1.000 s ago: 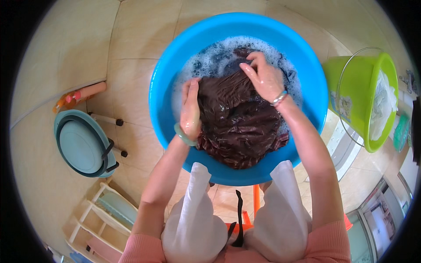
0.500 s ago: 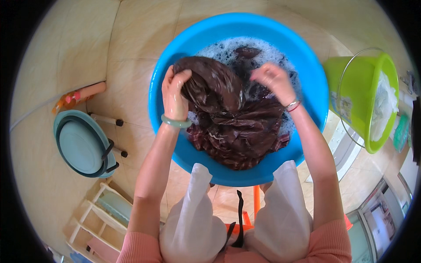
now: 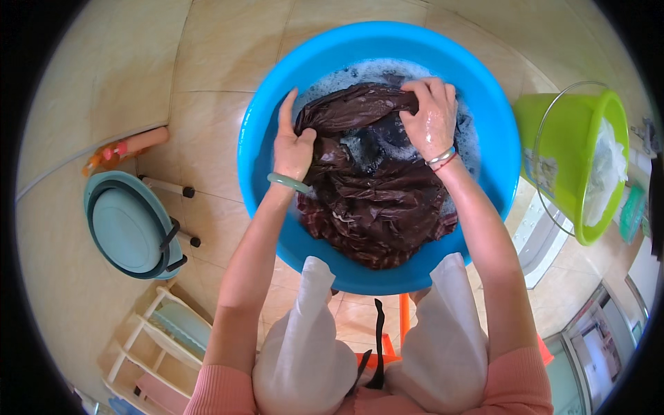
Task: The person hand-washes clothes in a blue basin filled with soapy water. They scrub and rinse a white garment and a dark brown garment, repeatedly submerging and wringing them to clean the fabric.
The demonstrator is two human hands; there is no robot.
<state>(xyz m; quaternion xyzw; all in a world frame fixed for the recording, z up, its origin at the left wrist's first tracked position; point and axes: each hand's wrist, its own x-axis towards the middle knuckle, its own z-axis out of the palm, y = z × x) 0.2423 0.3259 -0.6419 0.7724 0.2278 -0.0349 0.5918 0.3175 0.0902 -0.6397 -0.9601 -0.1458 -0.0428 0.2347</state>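
Wet dark brown cloth, a garment by its look (image 3: 387, 207), lies bunched in a large blue basin (image 3: 494, 131) of sudsy, dark water. My left hand (image 3: 294, 145), with a green bangle at the wrist, grips one end of a raised fold at the basin's left side. The other end of that fold is in my right hand (image 3: 430, 114), its fingers curled over the cloth toward the far right. Between my hands the fold stretches across above the foam (image 3: 398, 67). Below it, dark water and bubbles show in a gap. A checked part of the cloth lies nearest me.
A lime green bucket (image 3: 564, 159) with a wire handle and a white plastic bag stands on the right. Left are folding grey-blue basins (image 3: 128, 228), a cream rack (image 3: 159, 339) and an orange-pink bottle (image 3: 142, 142). My knees in white trousers (image 3: 311, 325) flank the basin's near edge.
My right hand has come down onto the cloth and taken hold of it. The bunched fold at my left hand is now spread across to the right.
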